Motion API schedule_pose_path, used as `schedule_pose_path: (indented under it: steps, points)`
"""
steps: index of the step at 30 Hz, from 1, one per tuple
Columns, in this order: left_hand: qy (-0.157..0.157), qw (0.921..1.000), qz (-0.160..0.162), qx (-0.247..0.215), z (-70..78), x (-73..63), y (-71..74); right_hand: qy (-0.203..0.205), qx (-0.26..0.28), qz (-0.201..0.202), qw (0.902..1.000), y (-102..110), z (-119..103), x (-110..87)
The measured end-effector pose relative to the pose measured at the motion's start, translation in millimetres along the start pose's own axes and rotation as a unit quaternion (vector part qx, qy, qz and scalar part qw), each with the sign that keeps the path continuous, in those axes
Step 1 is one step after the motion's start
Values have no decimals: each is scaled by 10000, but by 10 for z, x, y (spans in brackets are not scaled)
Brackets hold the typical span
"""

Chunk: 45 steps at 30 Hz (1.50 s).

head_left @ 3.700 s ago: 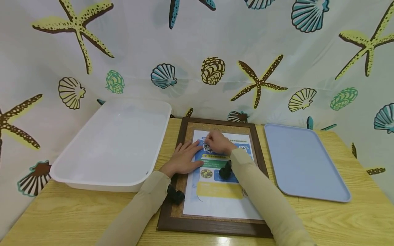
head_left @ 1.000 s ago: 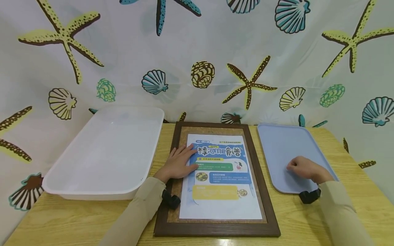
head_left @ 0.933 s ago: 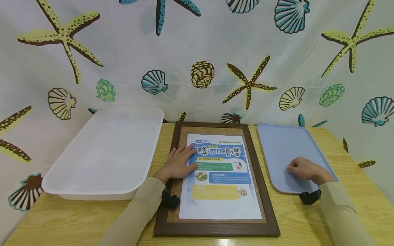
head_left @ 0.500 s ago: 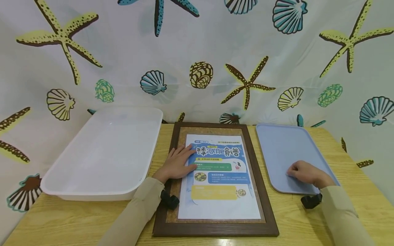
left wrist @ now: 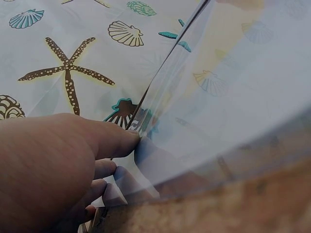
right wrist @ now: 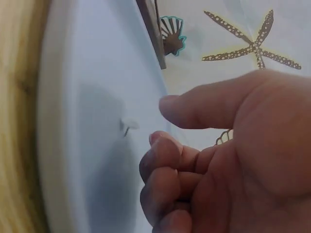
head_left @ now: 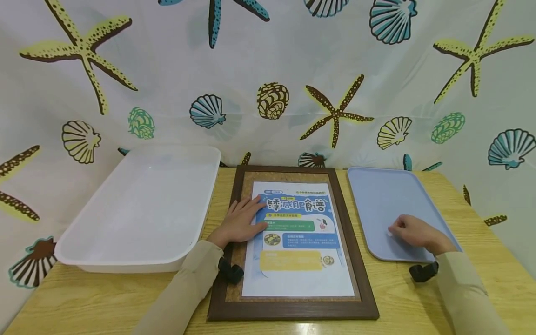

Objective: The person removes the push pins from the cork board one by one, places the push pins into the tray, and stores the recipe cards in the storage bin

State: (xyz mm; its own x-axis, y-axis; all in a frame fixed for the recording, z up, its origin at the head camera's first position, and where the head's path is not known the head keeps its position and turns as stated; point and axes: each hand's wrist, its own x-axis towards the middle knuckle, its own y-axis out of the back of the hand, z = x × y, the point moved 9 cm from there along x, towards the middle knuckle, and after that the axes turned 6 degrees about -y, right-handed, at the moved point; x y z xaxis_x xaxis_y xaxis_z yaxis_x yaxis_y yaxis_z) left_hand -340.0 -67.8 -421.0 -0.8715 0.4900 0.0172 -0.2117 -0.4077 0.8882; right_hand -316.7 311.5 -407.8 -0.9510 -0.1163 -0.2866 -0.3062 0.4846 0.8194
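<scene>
A white thumbtack (right wrist: 129, 124) lies on the light blue tray (head_left: 378, 195), its short pin visible in the right wrist view. Close over it hovers my right hand (head_left: 418, 234), fingers curled and thumb apart from the index finger, with nothing between them. My left hand (head_left: 239, 219) lies with outstretched fingers across the left edge of a printed poster (head_left: 298, 283). The poster, with blue, green and yellow panels, lies on a cork board (head_left: 293, 177) in a dark brown frame (head_left: 293, 311). Seen from the left wrist, the poster's glossy surface (left wrist: 252, 87) mirrors the fingers.
A large white tub (head_left: 146, 200) stands left of the cork board. Everything rests on a wooden table (head_left: 109, 298). Behind it hangs a white curtain (head_left: 243, 56) printed with starfish and shells.
My right hand has gone from the poster's upper part to the tray on the right. Its thumb and finger now leave a small white thumbtack showing there. My left hand stays on the poster.
</scene>
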Motion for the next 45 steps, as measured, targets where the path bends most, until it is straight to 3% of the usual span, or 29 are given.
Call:
schedule_pose_path:
  steps: [9,18,25,30,35,41,45]
  points:
    - [64,10000,-41,-9,-14,-9,-11,260,13,102,9996,2,-402,40]
    - [44,10000,30,38,7,0,-14,574,247,-319,9975,-197,-761,146]
    - [185,9990,363,-169,15,4,66,877,515,-405,9940,-376,-937,127]
    - [530,9958,604,-439,-23,-17,108,1483,-20,-310,9885,-462,-1098,97]
    - [699,9938,735,-453,-3,-24,147,2111,-664,144,9751,-495,-1240,22]
    - [882,9900,800,-751,-7,-19,170,2059,-1166,309,9711,-548,-1252,-14]
    - [1234,9756,922,-1567,-101,-26,164,2242,-1360,318,9645,-590,-1270,-41]
